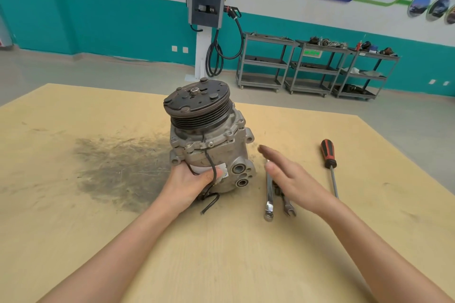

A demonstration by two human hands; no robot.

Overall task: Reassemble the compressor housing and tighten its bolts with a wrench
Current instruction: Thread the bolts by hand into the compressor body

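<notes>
From the head view, the compressor (209, 138) is standing upright near the middle of the wooden table (73, 110), its dark grooved pulley (198, 106) facing up and tilting slightly toward the camera. The left hand (189, 183) is wrapping around the lower front of the housing, thumb pressing on a white label (221, 171), clamped on the body itself. A black wire (211, 167) is running down the front of the housing, passing under that thumb and ending in a loose loop on the table just below the hand. The right hand (293, 179) is hovering open just right of the compressor, fingers stretched out and apart, gripping nothing; it is blurred, so whether it is touching what lies beneath is hard to tell. Under it two wrenches (269, 202) are lying side by side on the table, their near ends showing below the palm. A screwdriver (328, 155) with a red and black handle is lying farther right, well apart from the hand. A dark smudged stain (118, 167) is spreading across the tabletop left of the compressor.
</notes>
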